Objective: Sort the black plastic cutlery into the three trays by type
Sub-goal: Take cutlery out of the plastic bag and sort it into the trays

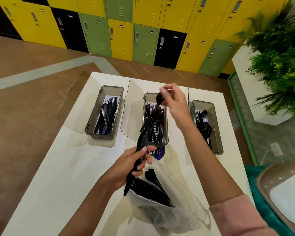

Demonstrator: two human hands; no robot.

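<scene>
Three trays line the worktop [58, 167]: knives in the left tray [91, 123], forks in the middle tray [157, 144], spoons in the right tray [218, 130]. My right grip [174, 103] pinches one black piece [160, 99] by its broad end above the middle tray; it is blurred, so if it is no fork, a hasty release would misfile it. My left grip [133, 166] is curled round a bundle of cutlery [143, 138] over the open bag [168, 217], and a slackened finger could spill pieces.
</scene>
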